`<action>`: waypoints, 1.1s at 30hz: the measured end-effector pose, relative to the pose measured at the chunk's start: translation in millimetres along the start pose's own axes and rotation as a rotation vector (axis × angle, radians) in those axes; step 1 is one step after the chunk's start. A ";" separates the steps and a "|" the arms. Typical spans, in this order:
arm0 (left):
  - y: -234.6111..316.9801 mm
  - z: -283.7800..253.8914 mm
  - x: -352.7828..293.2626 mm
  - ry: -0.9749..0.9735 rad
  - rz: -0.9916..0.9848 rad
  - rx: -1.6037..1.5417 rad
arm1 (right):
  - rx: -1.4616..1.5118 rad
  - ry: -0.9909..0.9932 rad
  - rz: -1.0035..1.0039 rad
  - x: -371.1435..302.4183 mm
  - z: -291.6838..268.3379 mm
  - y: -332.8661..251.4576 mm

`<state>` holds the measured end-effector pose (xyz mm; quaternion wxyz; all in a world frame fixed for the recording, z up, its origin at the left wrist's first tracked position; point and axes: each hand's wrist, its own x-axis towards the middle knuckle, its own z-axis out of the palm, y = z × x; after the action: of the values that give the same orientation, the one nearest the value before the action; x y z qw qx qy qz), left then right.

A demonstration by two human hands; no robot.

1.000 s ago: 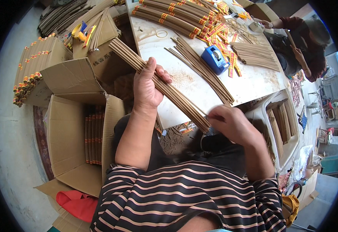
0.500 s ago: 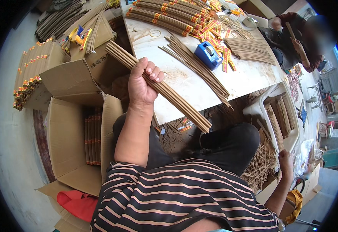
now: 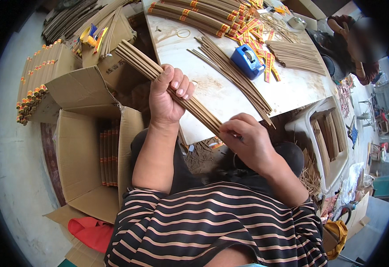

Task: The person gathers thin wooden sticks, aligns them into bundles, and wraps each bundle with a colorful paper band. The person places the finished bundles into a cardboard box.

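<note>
My left hand [image 3: 168,97] grips a long bundle of brown incense sticks [image 3: 143,64] around its middle, holding it slanted above the near edge of the white table [image 3: 212,100]. My right hand [image 3: 247,141] pinches the lower end of the same bundle with its fingertips. The bundle's upper end points up and to the left, over the cardboard boxes.
On the table lie loose brown sticks [image 3: 234,75], a blue tape dispenser [image 3: 246,61], wrapped stick bundles [image 3: 190,15] and red-yellow labels [image 3: 265,51]. An open cardboard box [image 3: 81,164] with packed bundles stands at my left. Another person [image 3: 354,49] sits across the table. A white plastic stool [image 3: 330,142] holds sticks.
My right hand, which had dropped low to my right half a second ago, has come back up and taken the bundle's lower end. The left hand keeps its grip on the bundle.
</note>
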<state>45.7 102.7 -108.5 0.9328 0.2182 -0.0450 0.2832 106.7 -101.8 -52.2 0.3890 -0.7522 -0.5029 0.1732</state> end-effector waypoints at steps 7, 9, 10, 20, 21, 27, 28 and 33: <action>2.7 1.2 -0.7 -0.001 0.046 0.087 | -0.233 0.071 -0.003 8.4 21.4 6.2; 2.5 1.9 -1.2 0.006 0.042 0.085 | -0.214 0.047 0.033 9.1 20.9 5.6; 2.5 2.1 -1.4 0.010 0.041 0.085 | -0.201 0.031 0.061 10.1 19.3 2.9; 2.2 1.2 -0.7 0.002 0.040 0.053 | -0.107 -0.026 0.167 10.3 10.9 -0.9; 2.3 1.1 -0.7 0.007 0.042 0.053 | -0.106 -0.030 0.176 10.8 9.8 -1.8; -0.7 1.5 0.1 0.046 0.065 0.000 | -0.118 -0.040 0.117 7.1 1.2 -1.3; -1.1 0.7 0.5 0.066 0.071 -0.013 | -0.142 -0.034 0.070 1.9 -4.8 -0.1; 6.1 -7.7 3.7 0.112 0.130 -0.058 | -0.333 0.033 0.067 -55.6 -69.2 14.2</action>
<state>45.2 112.5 -112.3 0.9194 0.1716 -0.0151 0.3536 136.6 -182.6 -26.1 0.2612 -0.8254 -0.4927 0.0881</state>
